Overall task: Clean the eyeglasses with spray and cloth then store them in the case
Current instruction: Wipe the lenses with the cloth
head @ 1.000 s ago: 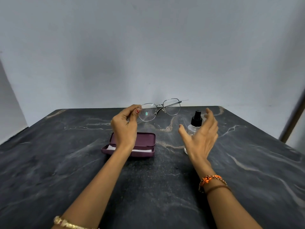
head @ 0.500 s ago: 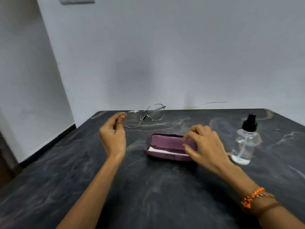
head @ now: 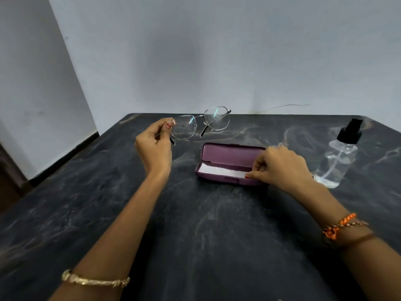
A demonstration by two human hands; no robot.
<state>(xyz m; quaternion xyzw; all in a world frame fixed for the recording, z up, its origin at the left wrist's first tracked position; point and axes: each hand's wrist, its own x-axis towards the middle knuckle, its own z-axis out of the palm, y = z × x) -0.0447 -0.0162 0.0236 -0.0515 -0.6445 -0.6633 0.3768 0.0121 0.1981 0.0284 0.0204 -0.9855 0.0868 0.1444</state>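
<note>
Our left hand [head: 155, 146] pinched the glasses [head: 200, 123] up off the worktop [head: 195, 224], while our right hand [head: 280, 166] gripped the white cloth [head: 219, 170] inside the open case [head: 230, 153].

Gold bangle [head: 95, 280] on left wrist; orange thread bracelet [head: 338, 225] on right.

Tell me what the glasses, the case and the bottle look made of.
Glasses: thin metal-looking wire frame, clear lenses catching glints and dotted with droplets. Case: purple, smooth matte shell, probably plastic or leatherette; a white cloth lies inside. Bottle: clear, likely plastic, inner tube visible, black spray top.
</note>
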